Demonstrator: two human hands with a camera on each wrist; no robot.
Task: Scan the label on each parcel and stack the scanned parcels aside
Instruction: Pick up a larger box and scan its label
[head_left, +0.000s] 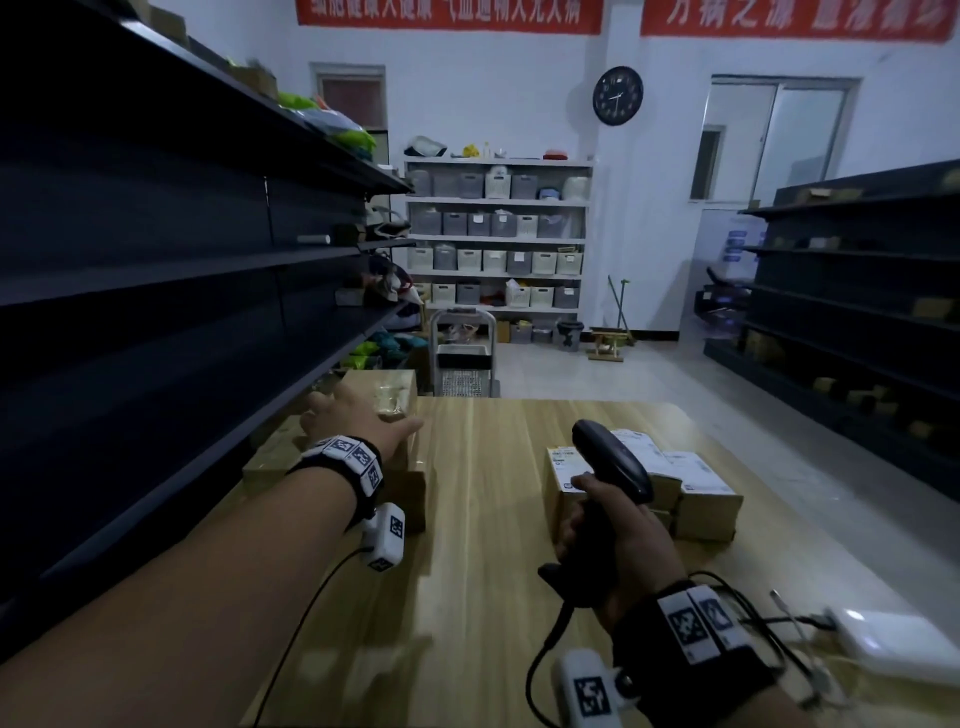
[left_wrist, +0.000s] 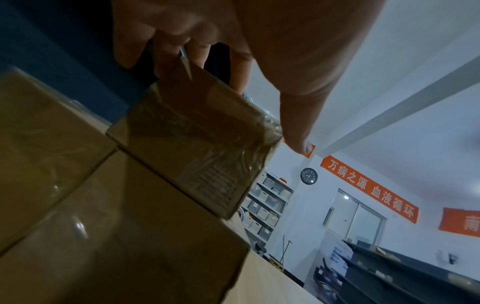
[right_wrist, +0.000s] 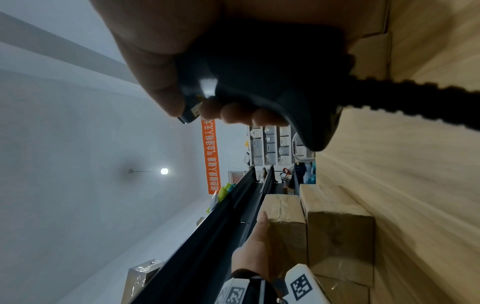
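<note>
On the wood-grain table (head_left: 483, 519), far-left edge: small tape-wrapped cardboard parcel (left_wrist: 197, 148) atop plain brown boxes (left_wrist: 124, 236) — left hand (head_left: 353, 415) on it, fingers curled over its far edge, thumb straight alongside. Right hand (head_left: 618, 540) wrapped round black scanner (head_left: 613, 462) w/ ribbed cord, near labelled parcels (head_left: 696, 483) — matte cardboard, white labels.

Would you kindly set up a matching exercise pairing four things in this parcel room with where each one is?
Things:
1. barcode scanner
2. small taped parcel
3. labelled parcels
4. wall clock

Places:
A. on the table's right side, labels facing up
B. on the back wall, above the white shelf of bins
C. in the right hand
D. atop the brown boxes at the table's left edge, under the left hand

Pairs: 1-C, 2-D, 3-A, 4-B
</note>
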